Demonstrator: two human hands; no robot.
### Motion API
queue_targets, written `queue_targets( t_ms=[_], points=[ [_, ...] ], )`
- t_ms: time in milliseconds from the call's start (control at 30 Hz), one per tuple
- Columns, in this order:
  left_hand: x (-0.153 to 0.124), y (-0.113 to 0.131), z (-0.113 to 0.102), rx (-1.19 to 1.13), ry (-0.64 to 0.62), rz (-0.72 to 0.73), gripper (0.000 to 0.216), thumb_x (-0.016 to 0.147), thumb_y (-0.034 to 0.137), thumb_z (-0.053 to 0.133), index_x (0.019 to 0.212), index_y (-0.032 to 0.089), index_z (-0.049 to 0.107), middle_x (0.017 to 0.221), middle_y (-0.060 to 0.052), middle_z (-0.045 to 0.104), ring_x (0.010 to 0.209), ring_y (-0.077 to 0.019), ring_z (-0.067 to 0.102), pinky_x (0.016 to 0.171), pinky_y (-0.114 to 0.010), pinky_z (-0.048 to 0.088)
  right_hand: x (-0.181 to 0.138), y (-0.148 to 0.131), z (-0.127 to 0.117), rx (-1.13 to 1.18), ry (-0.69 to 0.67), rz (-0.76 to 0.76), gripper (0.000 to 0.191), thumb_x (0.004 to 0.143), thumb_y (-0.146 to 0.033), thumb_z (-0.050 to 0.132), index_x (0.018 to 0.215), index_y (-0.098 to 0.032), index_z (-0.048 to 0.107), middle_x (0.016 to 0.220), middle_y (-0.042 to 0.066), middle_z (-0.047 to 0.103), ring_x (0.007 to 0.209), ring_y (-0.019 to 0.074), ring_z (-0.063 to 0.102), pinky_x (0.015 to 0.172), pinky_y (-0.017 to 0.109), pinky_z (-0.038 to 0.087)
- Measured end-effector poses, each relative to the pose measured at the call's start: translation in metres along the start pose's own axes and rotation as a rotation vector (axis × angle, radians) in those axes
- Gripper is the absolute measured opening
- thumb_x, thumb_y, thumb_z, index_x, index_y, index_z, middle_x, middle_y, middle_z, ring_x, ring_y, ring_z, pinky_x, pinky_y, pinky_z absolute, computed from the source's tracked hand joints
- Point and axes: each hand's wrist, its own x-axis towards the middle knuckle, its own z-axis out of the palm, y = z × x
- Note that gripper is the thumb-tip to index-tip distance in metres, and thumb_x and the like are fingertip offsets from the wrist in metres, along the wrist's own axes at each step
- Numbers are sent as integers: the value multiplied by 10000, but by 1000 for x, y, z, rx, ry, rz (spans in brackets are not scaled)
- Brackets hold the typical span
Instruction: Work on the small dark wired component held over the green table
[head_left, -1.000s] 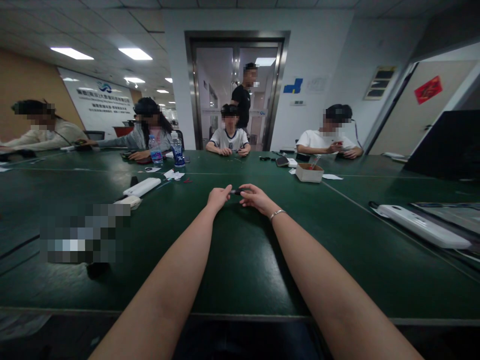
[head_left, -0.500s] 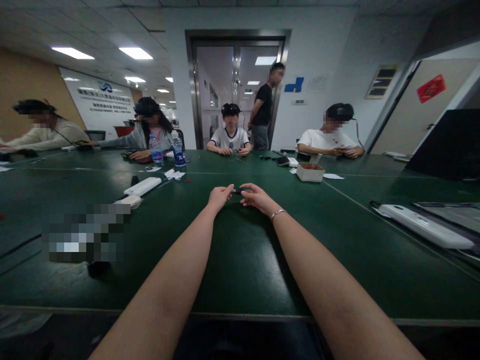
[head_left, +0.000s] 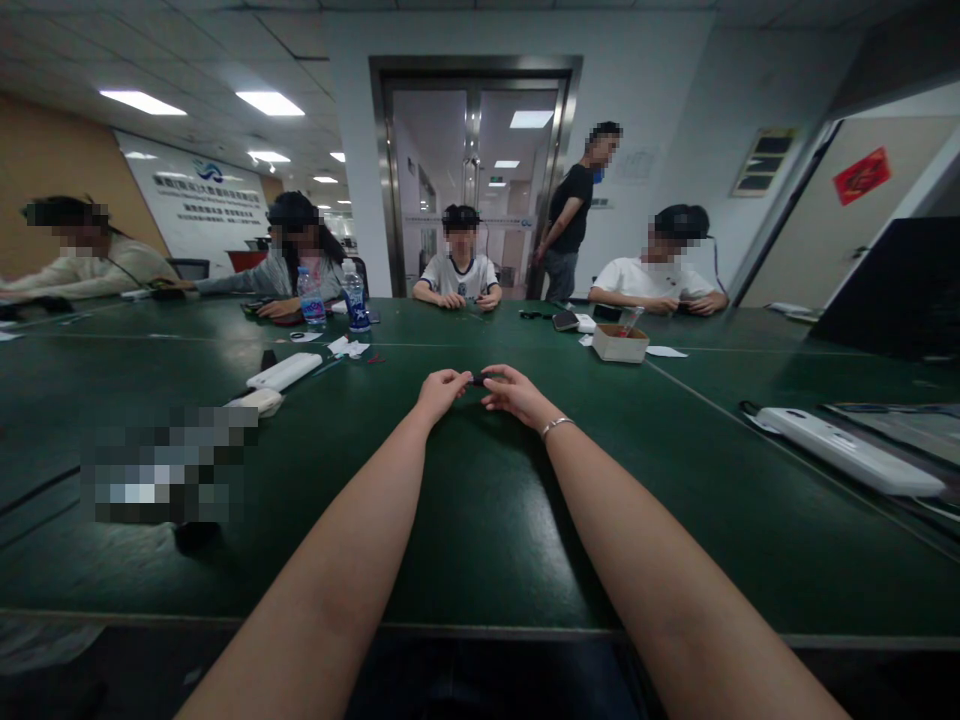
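Observation:
Both my arms reach forward over the green table (head_left: 480, 540). Between my fingertips is a small dark object (head_left: 478, 379), too small and too covered to name. My left hand (head_left: 442, 394) pinches its left end between thumb and fingers. On the other side, my right hand (head_left: 515, 394) grips its right end with the thumb and bent fingers. A silver bracelet (head_left: 556, 427) circles my right wrist. The hands are a short way apart, joined only by the dark object.
Left of my arms lie a white power strip (head_left: 285, 372) and a blurred-out device on a stand. Two bottles (head_left: 355, 300) stand farther off. A small box (head_left: 620, 343) and another power strip (head_left: 847, 452) are at right. Several people sit around the table; one person stands behind.
My hands stay in nearly the same place, with the left fingers slightly shifted on the dark object. The standing person in black has moved to the right, past the door.

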Motion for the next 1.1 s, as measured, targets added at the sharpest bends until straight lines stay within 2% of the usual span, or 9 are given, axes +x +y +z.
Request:
queue_targets(
  t_ms=[267, 533, 667, 833, 900, 1000, 1100],
  points=[
    [0, 2, 2, -67, 9, 27, 306, 654, 448, 700, 710, 156, 628, 611, 4, 595, 605, -124, 539, 629, -260, 417, 0, -1, 0, 10, 6, 15, 210, 817, -129, 636, 989, -210, 545, 809, -8, 628, 564, 91, 644, 539, 207, 560],
    [-2, 4, 0, -135, -36, 134, 242, 649, 298, 731, 821, 149, 651, 823, -47, 679, 781, -146, 616, 827, -319, 476, -1, -2, -1, 51, 20, 39, 200, 830, -129, 626, 989, -210, 534, 834, 3, 661, 542, 87, 640, 561, 218, 567],
    [-2, 5, 0, -138, -60, 122, 257, 628, 234, 732, 855, 146, 650, 860, -47, 679, 781, -144, 623, 833, -325, 484, 0, -1, -1, 67, 25, 60, 160, 852, -169, 622, 977, -196, 527, 784, 26, 685, 525, 93, 630, 549, 211, 555],
    [-4, 9, 2, -118, -64, 120, 172, 627, 220, 720, 754, 149, 628, 847, -37, 673, 742, -134, 617, 805, -307, 486, 2, -1, 1, 54, 49, 75, 144, 862, -233, 640, 935, -189, 525, 712, 29, 681, 504, 98, 618, 531, 210, 550],
    [-6, 11, 3, -159, -48, 92, 199, 631, 235, 728, 778, 156, 619, 856, -28, 666, 741, -127, 615, 769, -288, 490, 2, -1, 1, 47, 46, 69, 132, 872, -234, 627, 939, -189, 521, 712, 29, 682, 500, 96, 617, 524, 206, 549],
    [-6, 13, 6, -259, -29, -68, 259, 710, 319, 704, 887, 167, 591, 851, -36, 658, 685, -114, 615, 660, -255, 491, 1, -1, 1, 35, 41, 60, 147, 868, -244, 636, 947, -187, 525, 726, 33, 684, 509, 97, 624, 520, 202, 548],
    [-5, 14, 8, -251, -20, -191, 273, 817, 399, 606, 944, 160, 565, 703, -22, 623, 543, -87, 557, 559, -227, 452, 1, -1, 2, 33, 45, 63, 163, 859, -249, 652, 945, -184, 530, 730, 36, 682, 508, 99, 628, 520, 203, 551]
  ],
)
